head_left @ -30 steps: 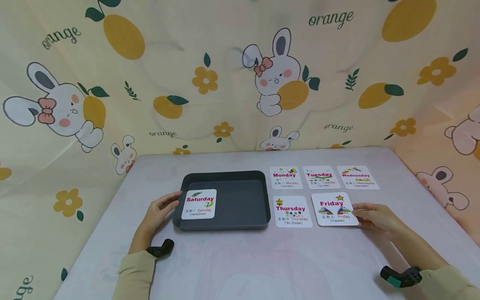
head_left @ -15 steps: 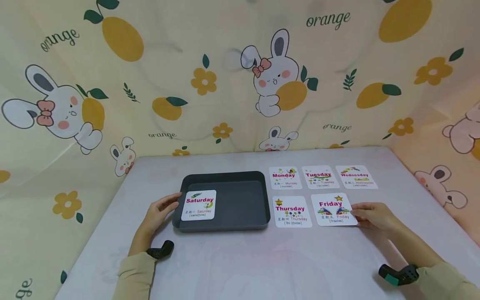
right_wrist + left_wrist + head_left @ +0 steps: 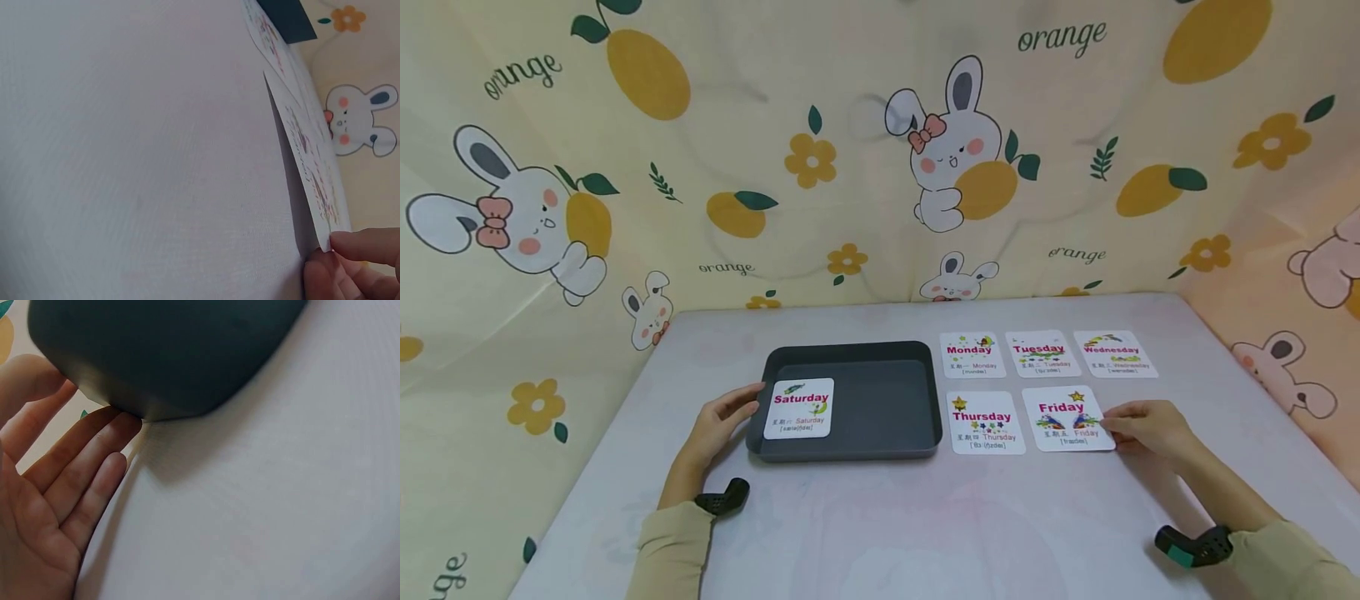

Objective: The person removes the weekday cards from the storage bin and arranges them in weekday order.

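In the head view, my left hand (image 3: 715,429) is at the left side of a dark grey tray (image 3: 887,456). Its fairly straight fingers (image 3: 84,459) touch the tray's outer wall in the left wrist view. A white Saturday card (image 3: 798,409) lies in the tray's left part. My right hand (image 3: 1150,429) pinches the right edge of the Friday card (image 3: 1067,419) between thumb and fingers. From the right wrist, that card's held edge is raised, with a shadow beneath. Left of it lies the Thursday card (image 3: 987,423).
Behind these two cards, a row holds the Monday card (image 3: 972,355), Tuesday card (image 3: 1043,354) and Wednesday card (image 3: 1116,354). The white table (image 3: 880,533) backs onto a printed cloth (image 3: 850,100) with rabbits and oranges.
The Friday card's near right edge, held in my right hand, has shifted very slightly left. My left hand, the tray and the other cards stay put.
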`<state>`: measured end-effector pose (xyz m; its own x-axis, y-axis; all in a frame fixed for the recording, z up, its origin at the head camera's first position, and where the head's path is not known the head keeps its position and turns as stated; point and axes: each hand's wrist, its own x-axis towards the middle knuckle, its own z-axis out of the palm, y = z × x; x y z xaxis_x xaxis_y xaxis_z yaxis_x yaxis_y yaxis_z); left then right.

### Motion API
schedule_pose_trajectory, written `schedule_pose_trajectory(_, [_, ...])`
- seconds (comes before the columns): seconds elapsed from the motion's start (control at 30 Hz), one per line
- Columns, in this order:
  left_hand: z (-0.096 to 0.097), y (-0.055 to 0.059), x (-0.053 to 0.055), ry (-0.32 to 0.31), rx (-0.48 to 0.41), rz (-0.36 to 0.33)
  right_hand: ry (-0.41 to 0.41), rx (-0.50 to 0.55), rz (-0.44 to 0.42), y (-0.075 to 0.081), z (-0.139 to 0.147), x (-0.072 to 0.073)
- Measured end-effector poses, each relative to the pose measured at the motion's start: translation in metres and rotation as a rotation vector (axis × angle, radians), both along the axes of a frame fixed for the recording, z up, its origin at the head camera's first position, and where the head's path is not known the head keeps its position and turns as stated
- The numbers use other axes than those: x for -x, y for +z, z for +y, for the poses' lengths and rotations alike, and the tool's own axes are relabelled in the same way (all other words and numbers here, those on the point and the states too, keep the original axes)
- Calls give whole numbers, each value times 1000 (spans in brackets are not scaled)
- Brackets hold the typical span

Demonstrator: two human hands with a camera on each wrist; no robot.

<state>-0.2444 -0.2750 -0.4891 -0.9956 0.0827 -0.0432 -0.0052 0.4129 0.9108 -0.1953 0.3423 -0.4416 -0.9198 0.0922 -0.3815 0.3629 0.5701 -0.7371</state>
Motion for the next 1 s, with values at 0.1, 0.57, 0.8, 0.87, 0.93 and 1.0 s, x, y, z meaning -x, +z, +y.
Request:
schedule_pose_trajectory(0.1, [-1, 0, 0, 1, 5, 0, 9, -22, 13, 1, -1, -1])
schedule_pose_trajectory(0.57, [0, 1, -1, 6, 38, 11, 20, 31, 33, 4, -12, -1])
schedule_pose_trajectory(0.8, [-1, 0, -2, -6, 40, 20, 45, 81, 4, 8, -32, -2])
schedule_pose_trajectory(0.87, [-1, 1, -2, 0, 35, 20, 58, 93, -2, 9, -38, -2])
schedule_pose_trajectory(0.93, [-1, 2, -2, 2, 36, 13, 70, 103, -1, 11, -44, -3])
schedule_pose_trajectory(1.0, [0, 2, -2, 5, 39, 14, 88, 107, 4, 13, -50, -2])
